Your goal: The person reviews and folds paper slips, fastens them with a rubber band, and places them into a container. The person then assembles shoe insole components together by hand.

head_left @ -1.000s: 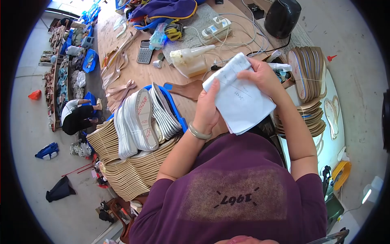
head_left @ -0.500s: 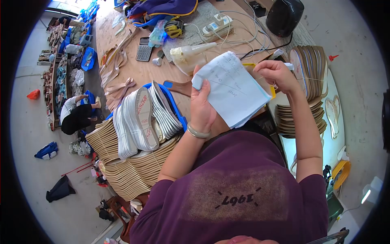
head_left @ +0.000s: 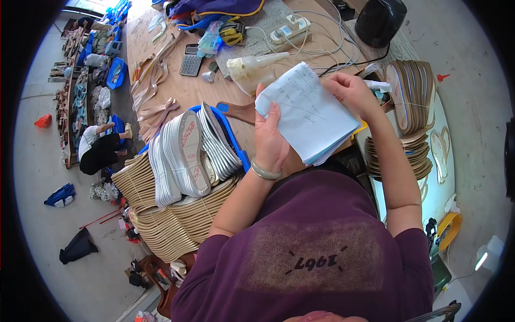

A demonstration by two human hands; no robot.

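Holding the paper stack (head_left: pixel 308 115) — your left hand (head_left: pixel 270 140) grips its edge, right hand (head_left: pixel 348 91) pinches the top sheet's corner; next, peel it cleanly.

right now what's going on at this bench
A person in a purple shirt holds a stack of white paper slips with handwriting on the top sheet. The left hand grips the stack from the side, and the right hand is at its far edge. In front lies a wooden worktable with a calculator, a glue bottle and a power strip. Silver insoles sit in a blue bin on stacked tan soles.
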